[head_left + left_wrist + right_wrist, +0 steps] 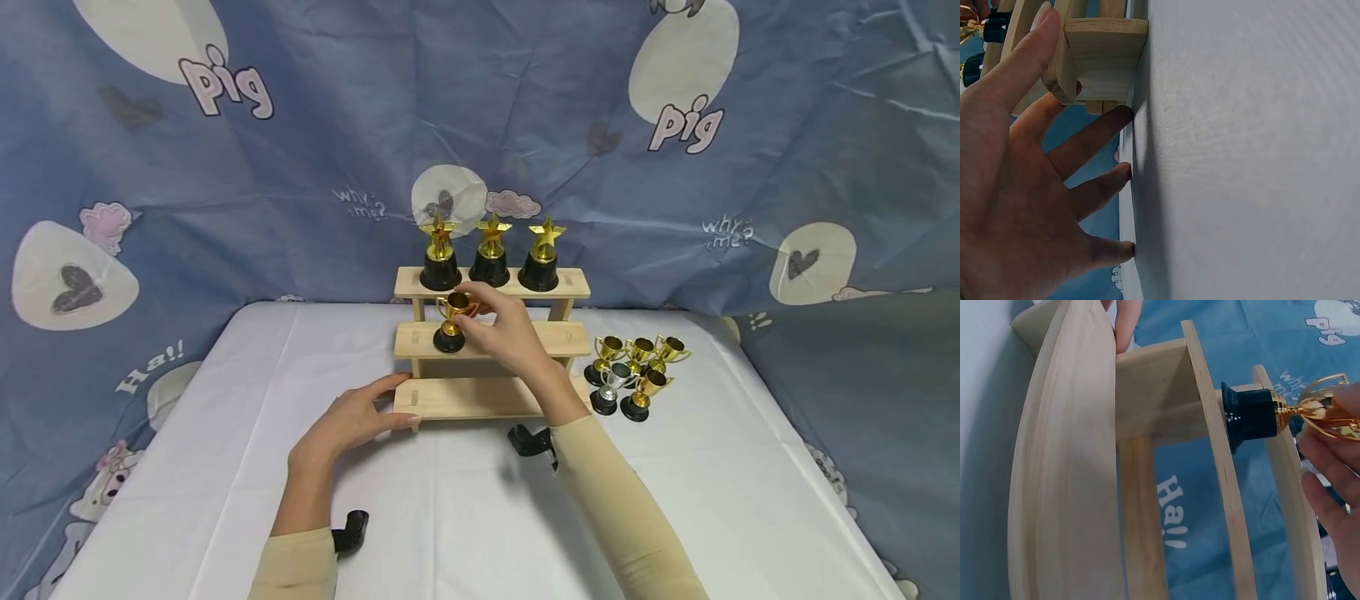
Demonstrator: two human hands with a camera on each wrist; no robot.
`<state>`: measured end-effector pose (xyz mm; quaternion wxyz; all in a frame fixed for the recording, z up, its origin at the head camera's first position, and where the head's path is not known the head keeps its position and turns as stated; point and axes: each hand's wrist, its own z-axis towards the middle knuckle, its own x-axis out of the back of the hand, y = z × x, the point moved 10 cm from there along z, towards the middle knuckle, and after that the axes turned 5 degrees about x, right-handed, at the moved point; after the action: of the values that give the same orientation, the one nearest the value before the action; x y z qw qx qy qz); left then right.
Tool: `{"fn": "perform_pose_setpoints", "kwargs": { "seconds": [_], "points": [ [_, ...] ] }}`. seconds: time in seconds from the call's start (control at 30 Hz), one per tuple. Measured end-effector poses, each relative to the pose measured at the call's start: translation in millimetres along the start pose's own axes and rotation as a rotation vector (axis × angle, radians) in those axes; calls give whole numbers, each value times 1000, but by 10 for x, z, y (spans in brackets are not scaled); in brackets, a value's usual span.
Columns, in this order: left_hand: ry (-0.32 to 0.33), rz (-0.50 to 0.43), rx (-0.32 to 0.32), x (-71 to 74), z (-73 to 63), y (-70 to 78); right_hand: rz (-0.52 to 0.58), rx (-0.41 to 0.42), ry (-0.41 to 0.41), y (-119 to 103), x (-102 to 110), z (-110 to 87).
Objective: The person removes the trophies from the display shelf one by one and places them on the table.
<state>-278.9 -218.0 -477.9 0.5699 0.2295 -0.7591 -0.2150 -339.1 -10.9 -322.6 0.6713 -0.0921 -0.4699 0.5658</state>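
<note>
Left hand [352,427]: thumb and forefinger gripping the wooden stand's [480,398] lower left end, other fingers spread; I'd keep it light, just enough to stop wobble
Gold cup [450,327]: middle shelf, just left of centre frame, upright; can't tell from my end if it's fully down
Right hand [504,327]: pinching the cup; I'd square the base before easing off
Other cups [640,352]: bunched right of centre, five standing

The left hand [356,425] extends its thumb [1025,59] well apart from the spread fingers [1090,140], while the right hand [498,329], beyond the left fingers, pinches between thumb and bent fingers, its forearm [558,396] slanting back behind them.
</note>
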Motion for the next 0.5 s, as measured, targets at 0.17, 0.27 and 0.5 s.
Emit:
{"fn": "perform_pose_setpoints", "kwargs": {
  "seconds": [0.17,0.27,0.5],
  "points": [
    [-2,2,0,0,5,-3,-2,3,17,7,109,-23],
    [-3,3,2,2,6,-3,0,-3,27,15,188,-46],
    [-14,6,-3,-9,-6,12,3,-10,69,88,381,-159]
  ]
}}
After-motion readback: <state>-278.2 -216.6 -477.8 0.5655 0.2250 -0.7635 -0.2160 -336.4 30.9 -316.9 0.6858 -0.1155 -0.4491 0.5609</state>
